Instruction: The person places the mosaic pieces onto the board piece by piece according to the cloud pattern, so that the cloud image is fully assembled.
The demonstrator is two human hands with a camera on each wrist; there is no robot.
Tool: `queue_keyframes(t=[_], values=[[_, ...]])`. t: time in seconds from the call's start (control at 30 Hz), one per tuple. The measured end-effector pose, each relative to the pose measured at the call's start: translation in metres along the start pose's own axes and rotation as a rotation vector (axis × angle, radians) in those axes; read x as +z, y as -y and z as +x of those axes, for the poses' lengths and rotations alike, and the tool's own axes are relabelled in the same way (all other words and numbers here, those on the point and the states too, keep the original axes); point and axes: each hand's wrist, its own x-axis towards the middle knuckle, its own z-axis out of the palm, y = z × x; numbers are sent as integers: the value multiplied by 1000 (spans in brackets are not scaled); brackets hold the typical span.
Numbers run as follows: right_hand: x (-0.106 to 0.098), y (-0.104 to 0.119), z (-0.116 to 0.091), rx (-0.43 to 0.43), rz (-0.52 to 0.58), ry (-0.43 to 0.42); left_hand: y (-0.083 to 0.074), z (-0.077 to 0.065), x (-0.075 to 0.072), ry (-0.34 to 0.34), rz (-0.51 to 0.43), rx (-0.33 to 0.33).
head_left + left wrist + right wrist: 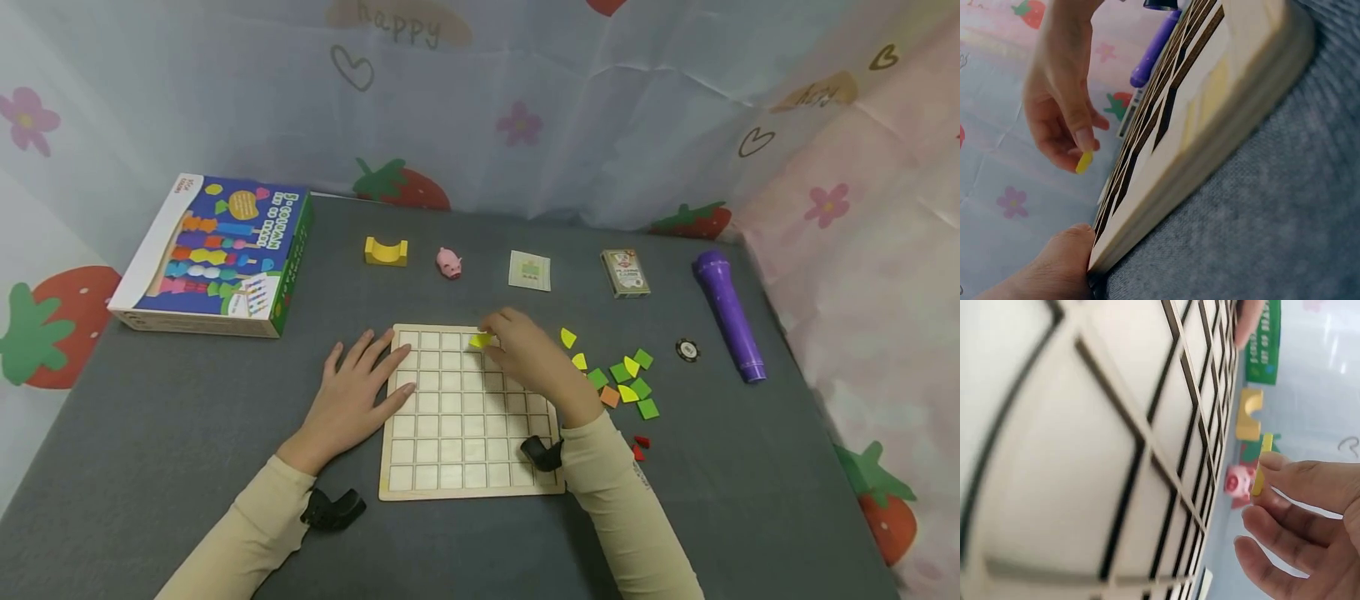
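Observation:
A wooden grid board (pixel 438 427) with square cells lies on the grey table. Over its far edge, my right hand (pixel 531 354) pinches a small yellow tile (pixel 480 340) between thumb and fingertips. The right wrist view shows that yellow tile (pixel 1263 464) edge-on, raised above the grid. My left hand (pixel 356 398) lies spread at the board's left edge, its fingertips on the rim. To the right of the board several yellow tiles (pixel 567 337) and green tiles (pixel 648 408) are scattered, with an orange tile (pixel 610 396) among them. Small red pieces (pixel 639 450) lie nearer my right sleeve.
Along the back stand a boxed game (pixel 217 254), a yellow arched block (pixel 386 252), a pink pig figure (pixel 449 263), a paper square (pixel 529 271) and a card box (pixel 626 273). At right are a round black-and-white chip (pixel 687 350) and a purple microphone-shaped object (pixel 729 317).

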Motion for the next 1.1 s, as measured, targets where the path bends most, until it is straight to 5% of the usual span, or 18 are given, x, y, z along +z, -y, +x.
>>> queue_keyframes(t=[0.5,1.1], values=[[25,20,13,-66,-47,84,-1,1,-1,40,21,-25],[26,22,13,-60,-110,71,0,0,1,35,14,-27]])
